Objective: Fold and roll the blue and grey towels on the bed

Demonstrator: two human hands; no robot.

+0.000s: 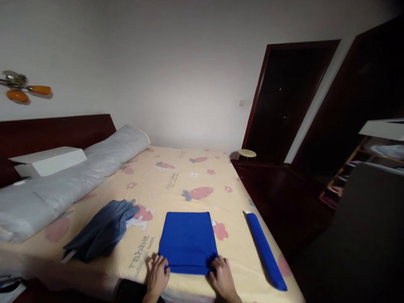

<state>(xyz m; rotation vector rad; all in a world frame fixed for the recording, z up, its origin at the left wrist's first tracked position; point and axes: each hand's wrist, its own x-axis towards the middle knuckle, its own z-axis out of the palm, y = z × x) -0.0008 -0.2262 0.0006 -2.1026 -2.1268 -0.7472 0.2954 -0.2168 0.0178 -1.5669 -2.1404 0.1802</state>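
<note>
A folded bright blue cloth (188, 240) lies flat on the cream bedsheet (176, 181) near the bed's front edge. My left hand (157, 275) pinches its near left corner, and my right hand (222, 277) pinches its near right corner. Both hands rest on the sheet with fingers curled onto the cloth's near edge. To the right of it lies a rolled blue cloth (267, 251), close to the bed's right edge. A crumpled grey-blue garment (102, 230) sits to the left.
A long grey pillow (72, 176) runs along the dark wooden headboard (53, 132) at left, with a white box (49, 160) on it. Beyond the bed's right edge are dark floor, a small round stool (246, 153), a dark doorway (285, 101) and shelves (362, 168).
</note>
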